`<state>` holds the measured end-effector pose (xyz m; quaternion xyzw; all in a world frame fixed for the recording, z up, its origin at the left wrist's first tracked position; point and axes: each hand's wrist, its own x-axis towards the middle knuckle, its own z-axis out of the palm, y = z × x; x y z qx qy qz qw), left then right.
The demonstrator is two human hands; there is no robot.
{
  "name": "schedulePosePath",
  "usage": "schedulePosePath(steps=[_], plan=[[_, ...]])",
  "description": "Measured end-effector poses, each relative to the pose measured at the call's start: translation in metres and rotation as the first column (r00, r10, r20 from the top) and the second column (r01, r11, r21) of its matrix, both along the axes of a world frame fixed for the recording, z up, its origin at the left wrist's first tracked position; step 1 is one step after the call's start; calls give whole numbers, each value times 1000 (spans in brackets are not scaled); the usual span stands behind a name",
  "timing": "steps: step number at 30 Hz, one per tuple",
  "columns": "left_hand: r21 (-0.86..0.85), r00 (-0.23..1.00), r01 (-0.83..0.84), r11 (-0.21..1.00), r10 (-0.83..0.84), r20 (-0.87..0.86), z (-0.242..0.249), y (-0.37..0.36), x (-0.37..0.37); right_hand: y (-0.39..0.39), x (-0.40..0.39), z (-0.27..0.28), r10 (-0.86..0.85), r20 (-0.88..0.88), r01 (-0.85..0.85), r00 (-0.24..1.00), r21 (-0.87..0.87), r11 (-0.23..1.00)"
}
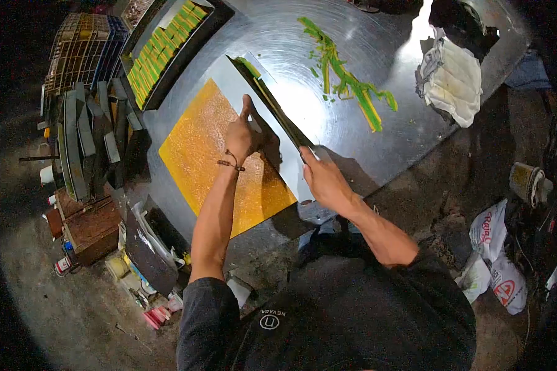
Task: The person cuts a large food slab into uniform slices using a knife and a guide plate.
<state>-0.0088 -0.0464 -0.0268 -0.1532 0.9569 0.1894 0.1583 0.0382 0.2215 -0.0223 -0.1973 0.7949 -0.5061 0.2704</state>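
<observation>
On yellow slab [198, 148]: left hand [241, 137] pressing, right hand [323, 180] apparently gripping knife [277, 111].

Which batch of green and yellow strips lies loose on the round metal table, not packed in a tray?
The scattered strips on the table's far right side, lying crisscrossed on bare metal. The other batch sits in neat rows inside the dark tray at upper left.

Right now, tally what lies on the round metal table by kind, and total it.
Yellow slab: 1
Long knife, held by the right hand, with the left hand beside the blade: 1
Tray of yellow-green cut pieces: 1
Pile of green trimmings: 1
White cloth: 1
Total: 5
</observation>
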Motion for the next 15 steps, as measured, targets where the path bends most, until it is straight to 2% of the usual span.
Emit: schedulePosePath(steps=[2,6,8,9,10,12,13,15], plan=[[9,1000,-6,1000,6,-4,-2,-3,-2,17,20,0,-30,-43,28,999,-32,999],[-19,999,33,999,-33,-28,-14,-12,1,15,6,18,51,146,-60,988,58,996],[32,999,33,999,-32,-32,-7,-9,0,21,16,16,36,143,-46,989,67,997],[114,999,-9,993,12,-31,-7,-10,1,24,22,15,24,136,-34,990,74,997],[111,1000,-4,994,7,-29,-9,-12,1,31,33,13,19,137,-29,990,72,997],[14,991,58,998,-56,-117,-12,-13,1,48,50,15,-11,30,10,999,18,1000],[18,992,58,998,-56,-112,-13,-14,2,46,47,15,-11,36,10,999,22,1000],[132,998,19,991,-11,-60,-10,-15,1,38,39,13,-2,104,0,995,11,1000]])
